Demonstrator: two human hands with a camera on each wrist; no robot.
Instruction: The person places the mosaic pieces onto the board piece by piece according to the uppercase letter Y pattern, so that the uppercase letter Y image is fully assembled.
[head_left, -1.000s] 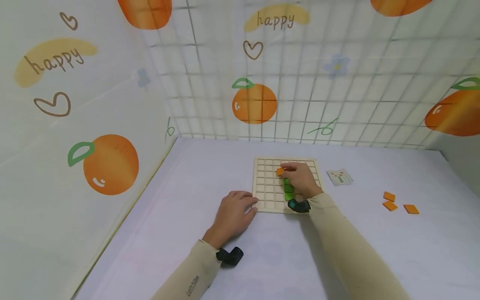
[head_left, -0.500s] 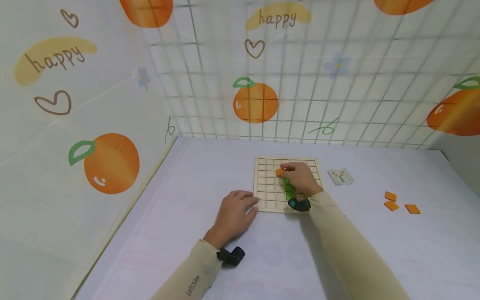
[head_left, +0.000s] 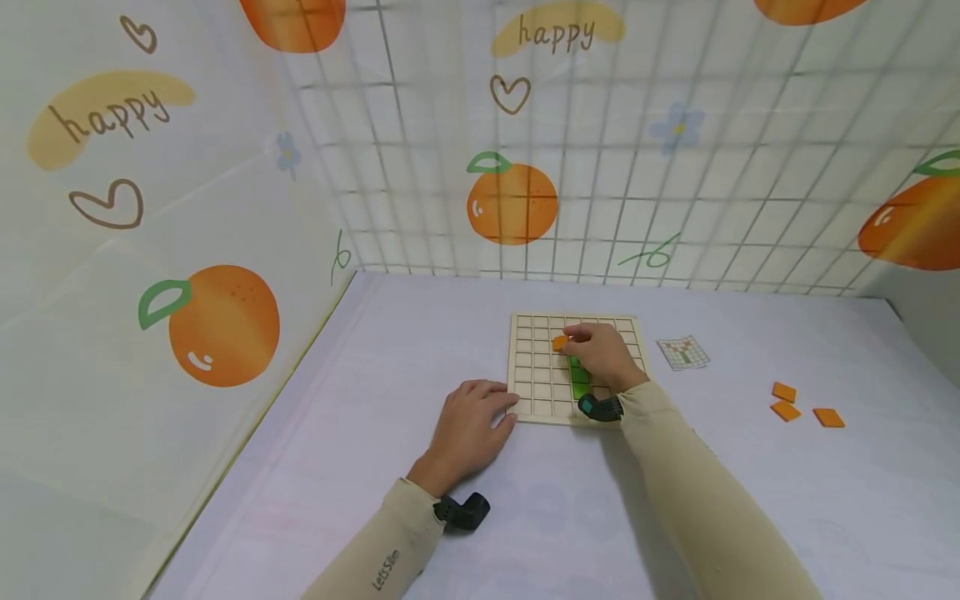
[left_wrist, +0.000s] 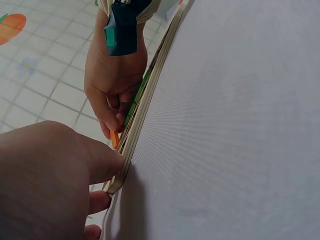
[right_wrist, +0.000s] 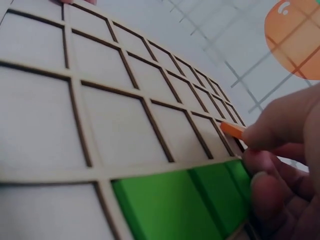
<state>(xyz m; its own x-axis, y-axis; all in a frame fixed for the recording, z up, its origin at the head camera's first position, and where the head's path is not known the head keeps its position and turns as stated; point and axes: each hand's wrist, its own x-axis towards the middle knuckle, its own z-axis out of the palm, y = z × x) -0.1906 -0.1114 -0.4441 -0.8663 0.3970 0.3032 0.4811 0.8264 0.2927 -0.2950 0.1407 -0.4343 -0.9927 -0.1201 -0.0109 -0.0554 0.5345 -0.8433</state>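
Observation:
A pale wooden grid board [head_left: 542,383] lies on the table, divided into square cells. My right hand [head_left: 600,354] is over its upper part and pinches an orange square tile [right_wrist: 231,131] between thumb and fingers. That tile is tilted, one edge at a cell in the right wrist view. Just below it, a column of green tiles [right_wrist: 170,202] sits in the cells, partly covered by the right hand and wrist. At the board's left edge, near its front corner, my left hand [head_left: 467,427] rests with thumb and fingertips touching the wood.
Three loose orange tiles [head_left: 785,411] lie on the table to the right. A small printed card [head_left: 682,352] with a grid pattern lies just right of the board. Behind the table hangs a white sheet [head_left: 420,167] printed with oranges, and another side of it stands at left.
The orange tile in my right hand has shifted only slightly over the same cell. The left hand stays at the board's edge. The view has tilted a little.

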